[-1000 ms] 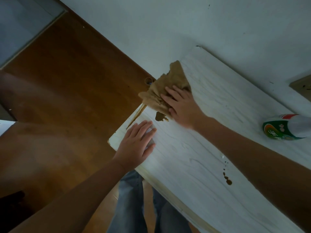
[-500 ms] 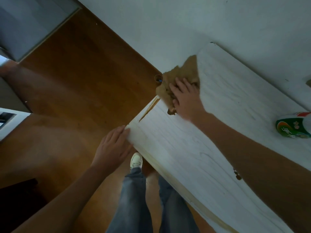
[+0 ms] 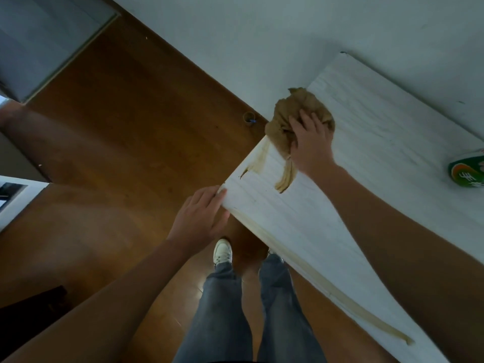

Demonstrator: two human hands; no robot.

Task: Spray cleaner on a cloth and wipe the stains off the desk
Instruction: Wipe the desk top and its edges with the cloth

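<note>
A crumpled tan cloth lies at the left end of the white desk, partly over the end edge. My right hand presses on the cloth with its fingers spread over it. A brown smear trails from under the hand toward me, and a thinner brown streak runs along the end edge. My left hand rests against the desk's near left corner with straight fingers. The green and white cleaner can lies on its side at the right edge of view.
A long brownish streak runs along the desk's front edge. The white wall stands just behind the desk. On the wooden floor lies a small brown ring-shaped object. My legs and shoes stand close to the desk front.
My right hand has dragged the cloth along the left end, leaving a fresh brown smear on the desk. My left hand slid off the desk top to its corner.
</note>
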